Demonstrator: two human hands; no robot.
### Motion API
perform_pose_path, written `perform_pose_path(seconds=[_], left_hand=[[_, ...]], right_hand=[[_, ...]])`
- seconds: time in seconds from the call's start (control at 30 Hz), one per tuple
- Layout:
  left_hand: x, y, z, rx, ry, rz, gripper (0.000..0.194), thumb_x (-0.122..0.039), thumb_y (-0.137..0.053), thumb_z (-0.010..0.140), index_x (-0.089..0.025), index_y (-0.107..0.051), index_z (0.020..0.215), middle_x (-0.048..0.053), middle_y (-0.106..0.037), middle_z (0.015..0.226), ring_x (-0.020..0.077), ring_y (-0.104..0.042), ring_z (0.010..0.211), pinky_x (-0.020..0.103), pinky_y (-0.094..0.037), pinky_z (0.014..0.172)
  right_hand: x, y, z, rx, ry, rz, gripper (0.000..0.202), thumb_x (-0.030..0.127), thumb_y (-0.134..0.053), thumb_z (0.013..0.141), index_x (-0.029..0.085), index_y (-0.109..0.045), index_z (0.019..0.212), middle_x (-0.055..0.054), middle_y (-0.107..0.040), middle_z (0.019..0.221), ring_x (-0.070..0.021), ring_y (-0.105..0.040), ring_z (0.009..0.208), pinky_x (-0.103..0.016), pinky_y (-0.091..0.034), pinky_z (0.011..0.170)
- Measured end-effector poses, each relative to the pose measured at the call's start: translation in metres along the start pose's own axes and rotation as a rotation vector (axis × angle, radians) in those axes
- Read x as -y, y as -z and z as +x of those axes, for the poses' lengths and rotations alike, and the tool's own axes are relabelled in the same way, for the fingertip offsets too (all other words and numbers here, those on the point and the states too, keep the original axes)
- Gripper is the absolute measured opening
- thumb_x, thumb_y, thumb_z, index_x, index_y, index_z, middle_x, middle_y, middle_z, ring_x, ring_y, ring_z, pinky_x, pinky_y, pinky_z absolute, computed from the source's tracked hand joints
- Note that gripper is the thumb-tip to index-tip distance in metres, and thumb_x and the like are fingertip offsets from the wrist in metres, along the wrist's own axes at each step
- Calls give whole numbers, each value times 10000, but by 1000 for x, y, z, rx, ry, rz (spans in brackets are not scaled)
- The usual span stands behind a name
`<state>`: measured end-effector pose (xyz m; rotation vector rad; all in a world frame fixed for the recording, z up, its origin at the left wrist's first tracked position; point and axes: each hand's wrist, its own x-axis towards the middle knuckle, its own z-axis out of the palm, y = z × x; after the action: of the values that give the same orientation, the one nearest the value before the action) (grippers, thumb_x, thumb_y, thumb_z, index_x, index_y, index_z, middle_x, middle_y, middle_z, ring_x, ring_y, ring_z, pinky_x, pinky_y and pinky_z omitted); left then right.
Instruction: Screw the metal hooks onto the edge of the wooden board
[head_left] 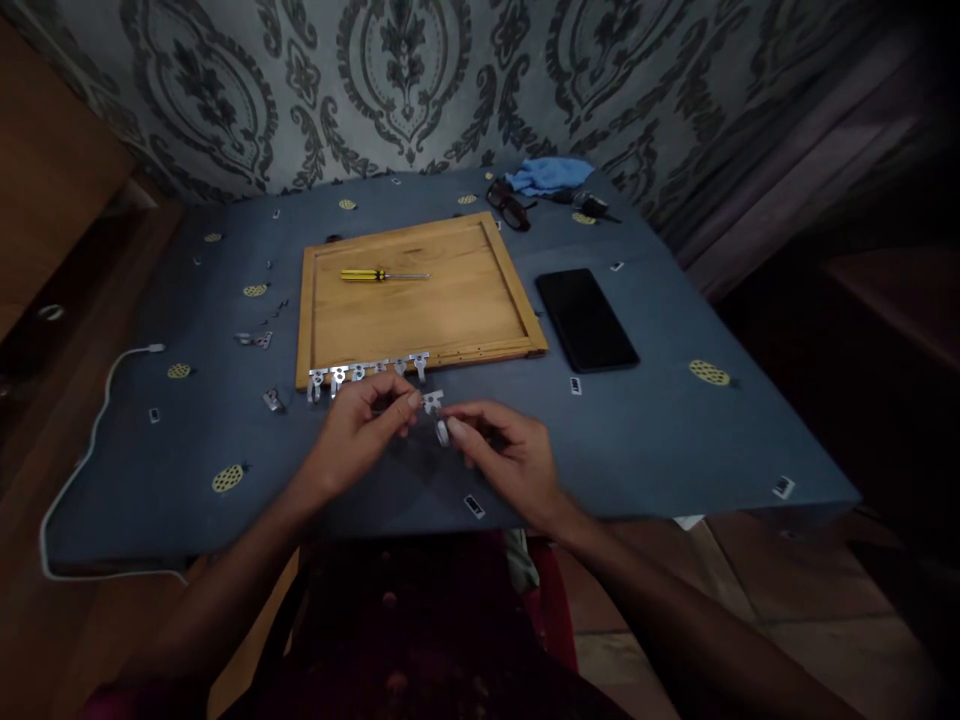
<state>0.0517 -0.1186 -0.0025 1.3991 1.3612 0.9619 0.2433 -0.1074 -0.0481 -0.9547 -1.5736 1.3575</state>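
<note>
A small metal hook piece (441, 430) is held between my two hands, in front of the wooden board's near edge. My left hand (367, 425) pinches it at its upper left, by the flat plate. My right hand (510, 450) has thumb and fingers closed on its curved lower part. The framed wooden board (420, 300) lies flat on the table, with a row of several metal hooks (358, 371) along the left part of its near edge. On the board rests a yellow and black screwdriver (364, 275), its shaft pointing right.
Loose metal pieces (274, 400) and small screws (281, 308) lie left of the board on the blue tablecloth (645, 440). A black phone (586, 320) is to its right. Sunglasses (510, 205) and a blue cloth (551, 175) sit behind. A white cable (97, 430) runs at left.
</note>
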Motion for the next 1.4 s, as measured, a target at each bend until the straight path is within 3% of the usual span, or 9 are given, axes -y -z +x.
perform_pose_path(seconds=[0.1, 0.27, 0.47, 0.57, 0.7, 1.0, 1.2, 1.4], left_hand=[[-2, 0, 4, 0, -8, -9, 292, -412, -652, 884, -184, -614, 705, -15, -566, 637, 108, -510, 596, 244, -424, 586], [-2, -1, 10, 37, -22, 49, 287, -409, -612, 919, -188, -613, 735, -10, -581, 655, 115, -525, 594, 253, -422, 572], [-2, 10, 23, -184, -220, 502, 206, -369, -556, 975, -198, -653, 915, 18, -686, 830, 161, -608, 751, 292, -454, 691], [0, 16, 33, -129, -334, 685, 207, -374, -596, 976, -188, -650, 1050, 55, -697, 1005, 220, -634, 975, 348, -494, 861], [6, 15, 43, 30, -356, 837, 419, -467, -712, 914, -181, -612, 1203, 88, -655, 1194, 271, -581, 1153, 410, -485, 979], [17, 9, 53, 108, -264, 924, 521, -580, -771, 826, -183, -619, 1128, 105, -636, 1197, 306, -561, 1135, 464, -472, 979], [21, 9, 54, 127, -246, 917, 474, -531, -756, 857, -190, -609, 1152, 104, -644, 1184, 309, -556, 1132, 467, -469, 968], [22, 7, 54, 116, -238, 926, 432, -492, -736, 883, -178, -612, 1153, 113, -640, 1206, 315, -558, 1144, 482, -466, 989]], right_hand=[[1, 3, -5, 11, 36, -28, 231, 422, -667, 931, 214, -753, 978, 21, -649, 702, -95, -530, 547, -238, -449, 546], [2, 7, 2, 170, -40, 7, 299, 474, -709, 894, 211, -718, 754, 12, -633, 667, -107, -544, 567, -261, -483, 597], [-9, 20, 22, 25, -229, 176, 397, 597, -748, 820, 202, -710, 811, 16, -645, 663, -88, -525, 515, -234, -432, 499], [-15, 24, 32, 28, -262, 161, 401, 595, -737, 824, 195, -701, 817, 15, -643, 651, -88, -524, 518, -232, -429, 502], [-18, 24, 44, 105, -281, 139, 374, 560, -717, 842, 196, -669, 769, 32, -600, 597, -86, -501, 510, -234, -409, 506], [-17, 20, 57, 121, -277, 150, 390, 572, -748, 809, 201, -648, 743, 23, -621, 653, -79, -505, 502, -235, -408, 490], [-15, 23, 61, 183, -284, 101, 394, 573, -710, 848, 207, -637, 721, 48, -561, 552, -75, -478, 460, -223, -371, 448], [-19, 22, 63, 198, -299, 115, 365, 540, -704, 853, 210, -625, 717, 34, -565, 574, -88, -504, 493, -241, -393, 471]])
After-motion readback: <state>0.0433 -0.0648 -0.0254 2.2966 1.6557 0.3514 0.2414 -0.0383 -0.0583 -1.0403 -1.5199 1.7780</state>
